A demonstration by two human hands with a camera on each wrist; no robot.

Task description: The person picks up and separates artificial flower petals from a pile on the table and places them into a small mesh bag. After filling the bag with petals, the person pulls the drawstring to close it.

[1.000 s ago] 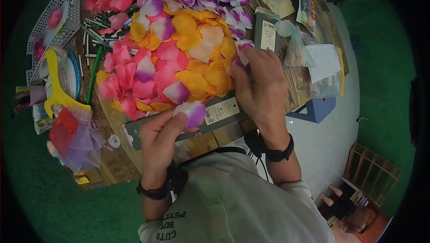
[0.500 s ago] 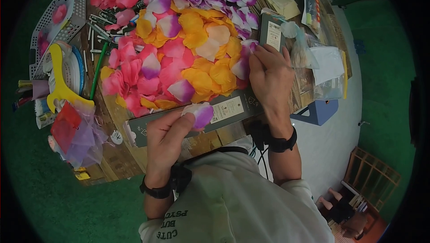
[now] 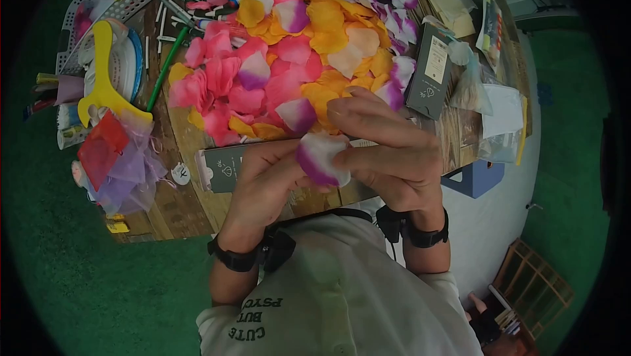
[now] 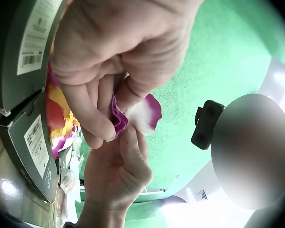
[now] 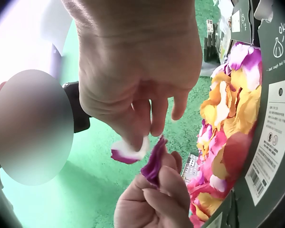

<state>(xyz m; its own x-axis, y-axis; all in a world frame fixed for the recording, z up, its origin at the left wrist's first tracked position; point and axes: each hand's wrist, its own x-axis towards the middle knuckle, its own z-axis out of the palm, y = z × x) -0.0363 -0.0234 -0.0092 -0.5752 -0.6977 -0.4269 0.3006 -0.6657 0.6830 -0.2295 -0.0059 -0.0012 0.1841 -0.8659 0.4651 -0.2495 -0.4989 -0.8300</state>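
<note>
A white petal with a purple edge [image 3: 322, 155] sits between my two hands, in front of the petal pile. My right hand [image 3: 397, 155] pinches it between thumb and finger, its other fingers spread above. My left hand [image 3: 266, 182] grips a folded purple petal [image 5: 154, 164], which shows in both wrist views close beside the white-and-purple petal [image 5: 128, 152]. Beyond the hands, pink petals [image 3: 217, 80], orange petals [image 3: 325, 24] and purple-and-white petals [image 3: 296, 115] are heaped together. A dark box [image 3: 223, 171] lies along the near side of the heap, partly hidden behind the hands.
Another dark box [image 3: 427, 73] borders the heap on the right, with plastic bags [image 3: 470, 90] beyond it. To the left are a yellow forked tool [image 3: 102, 67], a green stick [image 3: 167, 70], mesh pouches [image 3: 128, 165] and a perforated basket [image 3: 72, 41]. Pens [image 3: 187, 1] lie near the heap.
My right hand has left the heap's right edge and come over to my left hand, now with a petal in its pinch. The head view has shifted, moving the table leftward things toward the right.
</note>
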